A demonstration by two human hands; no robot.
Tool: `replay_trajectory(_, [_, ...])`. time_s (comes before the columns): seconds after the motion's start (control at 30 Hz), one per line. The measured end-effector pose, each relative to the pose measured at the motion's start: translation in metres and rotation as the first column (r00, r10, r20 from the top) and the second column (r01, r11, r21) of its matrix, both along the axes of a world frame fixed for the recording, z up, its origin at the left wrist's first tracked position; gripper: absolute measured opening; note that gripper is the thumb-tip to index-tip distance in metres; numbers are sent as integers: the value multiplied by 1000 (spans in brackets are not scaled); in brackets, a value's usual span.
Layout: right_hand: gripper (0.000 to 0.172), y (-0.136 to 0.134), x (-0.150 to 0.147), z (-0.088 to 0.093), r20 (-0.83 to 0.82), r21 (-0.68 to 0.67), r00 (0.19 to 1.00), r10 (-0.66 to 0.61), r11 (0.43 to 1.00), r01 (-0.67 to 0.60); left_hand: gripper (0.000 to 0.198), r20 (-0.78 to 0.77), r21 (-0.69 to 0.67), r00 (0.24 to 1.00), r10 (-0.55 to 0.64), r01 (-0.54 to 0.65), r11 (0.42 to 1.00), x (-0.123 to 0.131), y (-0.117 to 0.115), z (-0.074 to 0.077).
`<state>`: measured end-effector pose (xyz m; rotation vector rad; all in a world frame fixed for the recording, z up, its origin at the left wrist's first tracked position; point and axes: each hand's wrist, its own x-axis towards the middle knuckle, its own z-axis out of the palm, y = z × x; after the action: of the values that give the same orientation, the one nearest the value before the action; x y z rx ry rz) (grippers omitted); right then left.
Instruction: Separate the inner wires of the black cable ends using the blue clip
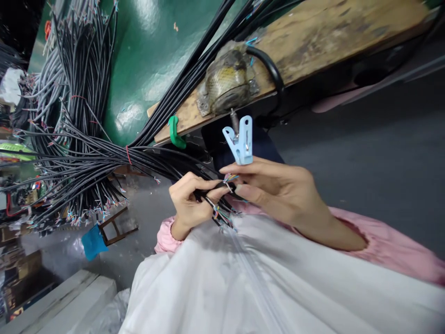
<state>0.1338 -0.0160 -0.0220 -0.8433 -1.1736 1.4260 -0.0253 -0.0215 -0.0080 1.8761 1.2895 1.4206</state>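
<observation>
Cable-assembly workshop: big bundles of cut black cables (79,157) w/ stripped ends, worn wooden workbench (313,41), bench-mounted tool (227,79), green painted floor (149,55).

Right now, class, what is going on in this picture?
A person in pink sleeves works with black cables over a white cloth on the lap. The left hand pinches one black cable near its stripped end; the right hand fingers its coloured wires. A light blue clip sits just above. More bundled cables fan out to the left.
</observation>
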Motion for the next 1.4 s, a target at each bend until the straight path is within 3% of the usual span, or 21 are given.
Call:
replay_trajectory(0.1, [15,1,-3,-3,-46,-37,998,-52,998,50,21,-16,-36,1000,-19,18,999,-1,-1,1])
replay_trajectory(0.27, [16,3,-8,-6,-19,17,990,-141,990,141,16,-13,-60,998,-58,57,997,0,-1,3])
replay_trajectory(0.43, [18,1,-11,-6,26,31,988,-152,988,151,17,-2,-103,998,-69,68,992,1,-2,-1])
replay_trajectory(0.57, [14,4,-7,-5,125,156,978,-165,977,145,21,43,-175,993,-111,117,978,0,-3,-6])
replay_trajectory(0.7, [12,7,-3,-5,204,278,971,-128,958,68,28,-102,-116,968,-230,219,969,0,-3,-5])
replay_trajectory(0.8, [13,7,-2,-4,233,339,963,-133,940,48,24,-199,-102,949,-244,228,968,0,-5,-4])
replay_trajectory(0.9, [17,5,-1,-1,268,395,932,-243,910,124,23,-172,-105,948,-267,252,962,-4,-8,-10])
replay_trajectory(1.03, [19,3,5,1,335,394,868,-365,892,223,32,-70,3,943,-327,328,945,-15,-11,-28])
replay_trajectory(1.13, [16,2,6,-2,325,422,909,-262,900,108,34,-78,-9,942,-325,325,946,-19,-11,-34])
replay_trajectory(1.23, [18,0,4,-2,314,495,933,-176,869,-3,36,-95,-44,945,-314,311,949,-18,-11,-30])
replay_trajectory(1.4, [20,-3,0,5,405,564,862,-305,825,28,27,-42,-24,958,-283,283,959,-9,-10,-24])
